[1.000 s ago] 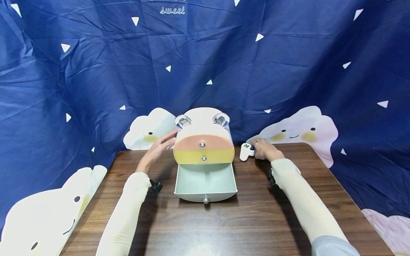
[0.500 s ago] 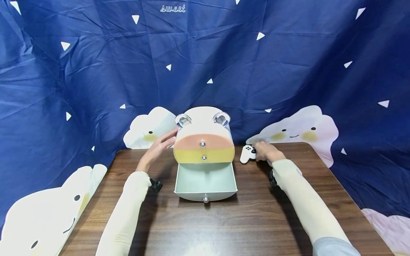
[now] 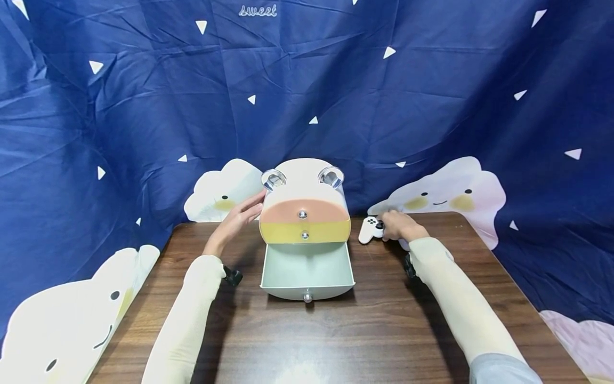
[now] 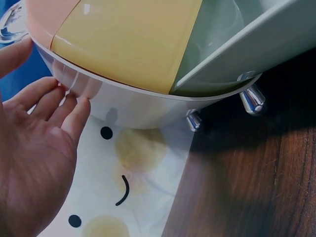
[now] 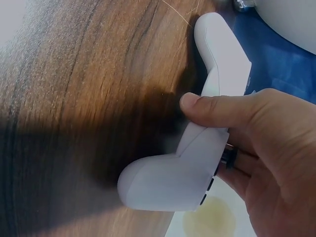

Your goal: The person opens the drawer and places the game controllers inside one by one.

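A small drawer cabinet (image 3: 304,181) with a white rounded body and two shiny ring-shaped eyes stands at the middle back of the table. Its peach drawer (image 3: 283,213) and yellow drawer (image 3: 283,232) are pushed in, while the pale green bottom drawer (image 3: 283,292) is pulled out. My left hand (image 3: 234,224) rests its nearly straight fingertips against the cabinet's left side. To the right of the cabinet, my right hand (image 3: 400,226) grips a white game controller (image 5: 163,182), thumb across its middle. In the right wrist view the controller is tipped up, and some fingers are hidden behind it.
Everything stands on a brown wooden table (image 3: 307,336). Directly behind its back edge hangs a blue curtain (image 3: 307,69) with white triangles and smiling clouds. Metal feet (image 4: 194,120) support the cabinet.
The controller has shifted slightly and tilted in my right hand, mostly in the first half second. My left hand and the cabinet have stayed put.
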Demonstrator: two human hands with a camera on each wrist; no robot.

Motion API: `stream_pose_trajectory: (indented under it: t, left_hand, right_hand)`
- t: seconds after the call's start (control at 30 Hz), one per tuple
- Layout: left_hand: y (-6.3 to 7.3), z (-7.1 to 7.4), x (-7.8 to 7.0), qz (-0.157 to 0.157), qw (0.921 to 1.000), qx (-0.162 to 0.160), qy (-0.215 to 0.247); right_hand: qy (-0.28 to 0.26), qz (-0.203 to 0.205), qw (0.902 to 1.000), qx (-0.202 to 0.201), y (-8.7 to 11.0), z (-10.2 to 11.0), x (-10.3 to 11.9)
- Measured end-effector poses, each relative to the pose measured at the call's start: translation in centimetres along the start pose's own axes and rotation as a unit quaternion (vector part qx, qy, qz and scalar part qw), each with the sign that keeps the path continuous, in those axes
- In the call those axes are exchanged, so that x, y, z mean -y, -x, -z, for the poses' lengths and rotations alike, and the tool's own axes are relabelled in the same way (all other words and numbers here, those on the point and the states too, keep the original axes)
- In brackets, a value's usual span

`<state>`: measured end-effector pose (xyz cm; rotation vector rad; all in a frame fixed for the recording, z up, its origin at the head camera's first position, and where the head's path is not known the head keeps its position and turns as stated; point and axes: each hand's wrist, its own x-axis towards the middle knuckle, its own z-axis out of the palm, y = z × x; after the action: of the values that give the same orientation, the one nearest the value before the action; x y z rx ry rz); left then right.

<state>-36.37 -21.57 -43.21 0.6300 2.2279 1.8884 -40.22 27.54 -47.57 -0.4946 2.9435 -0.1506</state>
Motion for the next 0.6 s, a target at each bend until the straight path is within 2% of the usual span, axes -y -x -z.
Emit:
stream_pose_trajectory:
  t: [0.6]
  left_hand:
    - [0.0, 0.0, -0.2, 0.000, 1.0000, 0.002, -0.002]
  right_hand:
    - [0.009, 0.014, 0.9994, -0.031, 1.4, 1.5, 0.0]
